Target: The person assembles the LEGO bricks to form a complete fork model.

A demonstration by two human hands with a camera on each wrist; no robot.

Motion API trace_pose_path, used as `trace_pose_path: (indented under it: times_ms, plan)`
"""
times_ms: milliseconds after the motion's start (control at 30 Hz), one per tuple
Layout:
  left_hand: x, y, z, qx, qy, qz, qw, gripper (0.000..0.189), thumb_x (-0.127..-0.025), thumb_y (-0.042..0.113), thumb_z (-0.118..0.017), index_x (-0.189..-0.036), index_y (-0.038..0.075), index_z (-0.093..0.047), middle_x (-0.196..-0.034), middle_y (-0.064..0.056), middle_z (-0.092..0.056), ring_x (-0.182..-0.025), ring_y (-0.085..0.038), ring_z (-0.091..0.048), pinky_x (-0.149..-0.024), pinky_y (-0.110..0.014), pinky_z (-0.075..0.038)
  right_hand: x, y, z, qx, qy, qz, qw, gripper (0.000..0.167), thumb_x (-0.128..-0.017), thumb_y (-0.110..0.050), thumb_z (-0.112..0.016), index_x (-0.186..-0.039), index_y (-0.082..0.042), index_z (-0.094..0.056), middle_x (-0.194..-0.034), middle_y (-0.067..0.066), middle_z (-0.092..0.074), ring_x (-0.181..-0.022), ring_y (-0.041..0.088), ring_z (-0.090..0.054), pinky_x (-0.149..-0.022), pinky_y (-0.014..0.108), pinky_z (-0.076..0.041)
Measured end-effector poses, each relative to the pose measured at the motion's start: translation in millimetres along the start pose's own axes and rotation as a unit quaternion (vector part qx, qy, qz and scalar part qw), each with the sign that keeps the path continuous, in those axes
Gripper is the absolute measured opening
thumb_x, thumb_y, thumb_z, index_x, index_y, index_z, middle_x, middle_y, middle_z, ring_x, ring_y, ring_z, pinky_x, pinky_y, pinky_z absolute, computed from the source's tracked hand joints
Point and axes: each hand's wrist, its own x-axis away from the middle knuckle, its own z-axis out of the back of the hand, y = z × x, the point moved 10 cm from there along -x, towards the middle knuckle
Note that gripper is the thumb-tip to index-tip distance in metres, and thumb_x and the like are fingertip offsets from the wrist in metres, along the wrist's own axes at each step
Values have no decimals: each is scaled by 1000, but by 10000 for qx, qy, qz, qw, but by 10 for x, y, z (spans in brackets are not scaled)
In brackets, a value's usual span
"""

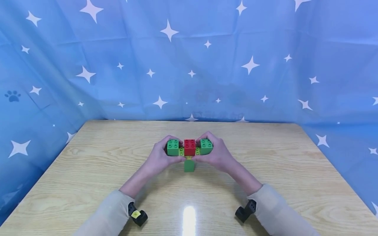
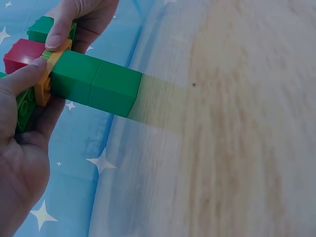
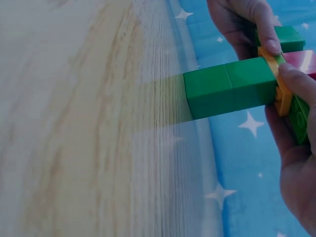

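Observation:
A toy-brick build stands upright on the table between the hands. Two stacked green bricks (image 2: pixel 96 81) form its column, under an orange plate (image 3: pixel 283 101). Lime-green studs (image 1: pixel 181 151) show above that plate. On top, a red brick (image 1: pixel 189 149) sits in the middle, with a green brick (image 1: pixel 172 150) at the left end and another green brick (image 1: pixel 206 150) at the right end. My left hand (image 1: pixel 159 155) grips the left end, thumb in front and fingers behind. Mirroring it, my right hand (image 1: pixel 218 152) grips the right end, thumb tips close together under the red brick.
The pale wood table (image 1: pixel 103 157) spreads around the build, with a bright light reflection near its front edge. Behind and beside it hangs a blue cloth (image 1: pixel 218 78) with white stars. Black wrist cameras (image 1: pixel 246 211) sit at both sleeve cuffs.

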Motion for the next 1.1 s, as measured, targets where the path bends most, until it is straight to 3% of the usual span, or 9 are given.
trace_pose_path:
  times_ms: [133,233,400,633,833,1100]
  plan:
    - [3,4,-2,-43,-31,34,10000,55,-80,1,-87,-128,12,-62,-123,-9,-65,-103,-27,-64,-85,-37,-59,6,-19,-8,-5,-58,52,10000,52,-79,-4,-89,-119,-4,-57,-114,13,-69,-99,28,-67,-77,35,-61]
    - [2,16,-17,9,-131,23,9999,63,-80,0,-87,-135,13,-59,-126,-9,-64,-107,-28,-64,-88,-37,-58,14,-59,-9,103,-77,174,9998,61,-79,-6,-89,-130,-4,-56,-117,12,-68,-106,27,-66,-85,37,-59]
    - [2,120,-24,61,-241,-222,9994,76,-79,-3,-86,-146,16,-54,-131,-9,-64,-116,-30,-63,-95,-37,-56,19,-224,17,365,-21,719,9967,75,-78,-6,-90,-143,-8,-54,-125,9,-69,-113,26,-65,-92,41,-57]
    - [-17,284,-49,-39,-194,-436,9989,56,-81,6,-87,-133,15,-68,-128,-6,-68,-114,-27,-64,-91,-37,-58,45,-425,20,726,50,1425,9871,58,-78,-6,-90,-130,-7,-66,-118,7,-72,-108,22,-66,-92,38,-56]
    - [-37,312,-52,257,-147,-464,9985,48,-81,1,-87,-126,11,-74,-122,-6,-72,-109,-26,-67,-86,-36,-59,42,-425,25,466,136,1434,9885,45,-79,-1,-88,-119,-5,-70,-115,9,-73,-99,23,-68,-77,32,-60]
    - [-44,211,-41,-30,-121,-246,9996,47,-81,8,-89,-124,18,-75,-122,2,-72,-117,-22,-63,-91,-39,-57,50,-356,2,395,114,1328,9903,42,-79,0,-87,-118,-5,-70,-113,11,-73,-96,23,-69,-74,32,-60]
